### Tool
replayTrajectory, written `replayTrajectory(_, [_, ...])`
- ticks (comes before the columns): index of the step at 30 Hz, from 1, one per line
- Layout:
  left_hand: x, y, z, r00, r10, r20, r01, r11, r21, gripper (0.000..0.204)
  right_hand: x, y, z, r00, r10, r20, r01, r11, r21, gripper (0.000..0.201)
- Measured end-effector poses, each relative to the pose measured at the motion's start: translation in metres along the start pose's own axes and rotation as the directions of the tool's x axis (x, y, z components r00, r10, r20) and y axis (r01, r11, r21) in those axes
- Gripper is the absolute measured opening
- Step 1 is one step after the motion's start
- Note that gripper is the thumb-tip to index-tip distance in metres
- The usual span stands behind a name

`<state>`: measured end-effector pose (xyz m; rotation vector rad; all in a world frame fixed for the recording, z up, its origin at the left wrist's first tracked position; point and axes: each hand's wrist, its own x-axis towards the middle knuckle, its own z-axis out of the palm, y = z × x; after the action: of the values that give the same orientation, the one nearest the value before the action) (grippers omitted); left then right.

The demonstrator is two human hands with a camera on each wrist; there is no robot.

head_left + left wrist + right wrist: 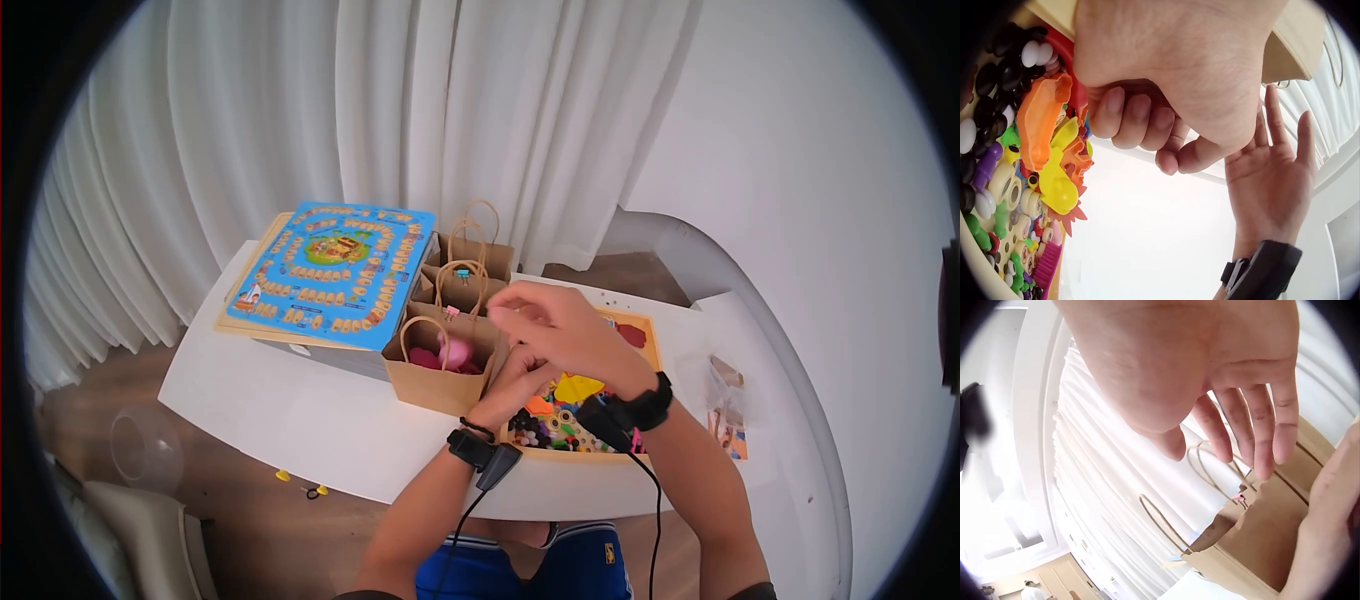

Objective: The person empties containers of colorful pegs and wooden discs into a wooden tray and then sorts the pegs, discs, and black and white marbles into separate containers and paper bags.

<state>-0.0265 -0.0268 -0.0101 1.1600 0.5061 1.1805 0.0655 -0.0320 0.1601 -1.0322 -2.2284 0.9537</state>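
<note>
Here, the front kraft-paper bag [428, 390] stands upright just left of the nearer left hand [513, 387], its fingers curled, whether pinching anything I cannot tell, while the right hand [575, 330] is straight-fingered.

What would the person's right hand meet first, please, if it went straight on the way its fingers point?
Probably one of the thin, looped brown handles on the open brown paper bags, ahead of the right hand; depth is unclear, so I can't say which.
</note>
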Motion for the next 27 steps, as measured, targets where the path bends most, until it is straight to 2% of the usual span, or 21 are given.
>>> replayTrajectory(2, [-0.001, 0.0, -0.002, 1.0, 0.014, 0.008, -0.014, 1.0, -0.013, 0.015, -0.017, 0.016, -0.011, 0.996, 0.02, -0.088, -0.021, 1.0, -0.019, 0.026])
replayTrajectory(3, [-0.001, 0.001, -0.003, 0.999, 0.01, 0.038, -0.01, 1.0, 0.0, 0.016, -0.028, 0.019, -0.017, 0.997, 0.026, -0.077, -0.028, 0.999, -0.025, 0.026])
replayTrajectory(5, [0.0, 0.003, -0.002, 0.997, 0.004, 0.081, -0.004, 1.0, -0.005, 0.016, -0.059, 0.026, -0.033, 0.979, 0.166, -0.118, -0.182, 0.974, -0.137, 0.026])
replayTrajectory(6, [0.0, 0.003, -0.003, 0.996, 0.004, 0.089, -0.006, 1.0, 0.02, 0.016, -0.075, 0.035, -0.043, 0.976, 0.182, -0.122, -0.199, 0.968, -0.15, 0.026])
replayTrajectory(8, [0.003, -0.002, -0.005, 0.995, 0.031, 0.09, -0.035, 0.998, 0.045, 0.019, -0.106, 0.064, -0.06, 0.971, 0.234, -0.054, -0.236, 0.886, -0.4, 0.023])
replayTrajectory(9, [0.002, -0.001, -0.003, 0.995, 0.033, 0.097, -0.036, 0.999, 0.029, 0.019, -0.121, 0.073, -0.066, 0.968, 0.246, -0.057, -0.248, 0.878, -0.409, 0.023])
replayTrajectory(11, [0.001, 0.004, -0.002, 0.994, 0.01, 0.104, -0.015, 0.999, 0.039, 0.016, -0.149, 0.091, -0.073, 0.933, 0.352, -0.075, -0.328, 0.747, -0.579, 0.025])
replayTrajectory(12, [0.001, 0.003, -0.003, 0.995, 0.012, 0.094, -0.016, 0.999, 0.036, 0.021, -0.16, 0.102, -0.076, 0.926, 0.376, -0.025, -0.312, 0.728, -0.61, 0.039])
replayTrajectory(13, [0.001, 0.004, -0.003, 0.995, 0.013, 0.101, -0.016, 0.999, 0.036, 0.021, -0.167, 0.106, -0.073, 0.926, 0.377, -0.031, -0.316, 0.727, -0.61, 0.039])
replayTrajectory(15, [0.0, 0.006, -0.002, 0.996, 0.007, 0.09, -0.008, 1.0, 0.012, 0.022, -0.179, 0.11, -0.066, 0.94, 0.338, -0.049, -0.312, 0.792, -0.525, 0.064])
replayTrajectory(16, [0.0, 0.005, -0.002, 0.995, 0.008, 0.095, -0.009, 1.0, 0.015, 0.022, -0.182, 0.115, -0.065, 0.94, 0.336, -0.054, -0.313, 0.792, -0.524, 0.064])
replayTrajectory(18, [0.001, 0.002, -0.004, 0.997, -0.024, 0.077, 0.024, 1.0, -0.004, 0.022, -0.185, 0.124, -0.063, 0.944, 0.33, 0.009, -0.259, 0.756, -0.601, 0.084])
replayTrajectory(21, [0.0, 0.004, -0.003, 0.997, -0.02, 0.077, 0.019, 1.0, 0.018, 0.018, -0.184, 0.131, -0.066, 0.947, 0.319, 0.046, -0.214, 0.729, -0.65, 0.089])
replayTrajectory(22, [0.0, 0.003, -0.004, 0.997, -0.02, 0.078, 0.018, 1.0, 0.02, 0.018, -0.183, 0.13, -0.066, 0.947, 0.317, 0.044, -0.214, 0.729, -0.65, 0.089])
replayTrajectory(24, [0.001, 0.002, -0.005, 0.996, -0.019, 0.091, 0.019, 1.0, -0.005, 0.018, -0.177, 0.125, -0.068, 0.934, 0.358, -0.005, -0.257, 0.66, -0.706, 0.075])
replayTrajectory(25, [0.0, 0.001, -0.004, 0.996, -0.018, 0.091, 0.019, 1.0, -0.004, 0.018, -0.176, 0.129, -0.071, 0.934, 0.357, -0.006, -0.257, 0.66, -0.705, 0.075])
replayTrajectory(27, [0.0, 0.002, -0.002, 0.998, -0.018, 0.065, 0.018, 1.0, 0.001, 0.017, -0.177, 0.143, -0.083, 0.939, 0.342, 0.03, -0.241, 0.719, -0.652, 0.054])
